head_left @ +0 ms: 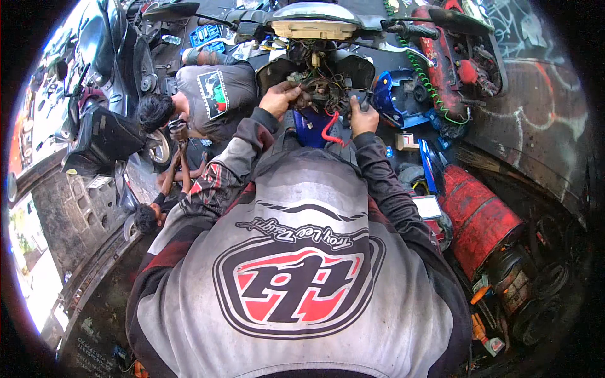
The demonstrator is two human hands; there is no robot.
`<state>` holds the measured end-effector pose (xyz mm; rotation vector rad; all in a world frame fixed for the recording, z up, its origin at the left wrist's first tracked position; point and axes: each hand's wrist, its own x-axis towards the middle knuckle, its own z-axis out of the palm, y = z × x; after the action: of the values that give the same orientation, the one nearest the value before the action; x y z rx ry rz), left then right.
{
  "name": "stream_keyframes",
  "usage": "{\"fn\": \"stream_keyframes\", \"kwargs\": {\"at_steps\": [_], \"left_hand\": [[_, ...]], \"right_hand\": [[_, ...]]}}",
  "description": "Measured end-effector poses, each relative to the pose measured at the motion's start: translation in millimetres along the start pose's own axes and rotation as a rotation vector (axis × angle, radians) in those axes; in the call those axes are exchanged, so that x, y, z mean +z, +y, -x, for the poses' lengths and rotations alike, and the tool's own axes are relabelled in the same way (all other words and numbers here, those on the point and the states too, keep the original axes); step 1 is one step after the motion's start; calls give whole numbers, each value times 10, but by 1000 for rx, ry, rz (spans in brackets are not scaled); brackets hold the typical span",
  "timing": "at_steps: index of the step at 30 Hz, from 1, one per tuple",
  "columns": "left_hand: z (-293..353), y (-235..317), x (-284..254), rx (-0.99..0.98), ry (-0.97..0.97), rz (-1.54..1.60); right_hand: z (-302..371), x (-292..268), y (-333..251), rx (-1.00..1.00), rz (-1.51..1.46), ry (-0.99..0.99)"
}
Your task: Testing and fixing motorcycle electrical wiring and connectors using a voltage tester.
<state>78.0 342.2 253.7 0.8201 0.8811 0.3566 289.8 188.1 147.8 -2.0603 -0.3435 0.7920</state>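
**Gentle pulls, one lead at a time**

The tangled, multi-coloured wiring [324, 85] sits straight ahead at 12 o'clock, in the opened black plastic front of a scooter [362, 67], below its cream-and-clear headlamp unit [313, 29]. The bare left hand [280, 101] is at the tangle's 8 o'clock, thumb and fingertips bent together at its edge; I cannot tell whether a wire is pinched there. The bare right hand [363, 118] is at 4 o'clock, fingers curled by a small dark part [354, 103]; held or merely touched, I cannot tell. A bright red coiled cord [328, 133] hangs at 6 o'clock, in front of the glossy blue body panel [307, 126].

To do this well, I would brace the bundle with one hand and work a single lead with the other, without tugging. The red cord is best left clear of both wrists.
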Motion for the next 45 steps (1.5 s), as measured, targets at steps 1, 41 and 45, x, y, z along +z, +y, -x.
{"fn": "stream_keyframes", "kwargs": {"at_steps": [1,41,45], "left_hand": [[20,43,7,-16,53,137],[-751,200,163,265,-39,-984],[-731,222,168,282,-36,-996]], "right_hand": [[198,-27,-331,-101,13,11],[67,79,-1247,-498,36,46],[84,30,-1301,-456,207,40]]}}
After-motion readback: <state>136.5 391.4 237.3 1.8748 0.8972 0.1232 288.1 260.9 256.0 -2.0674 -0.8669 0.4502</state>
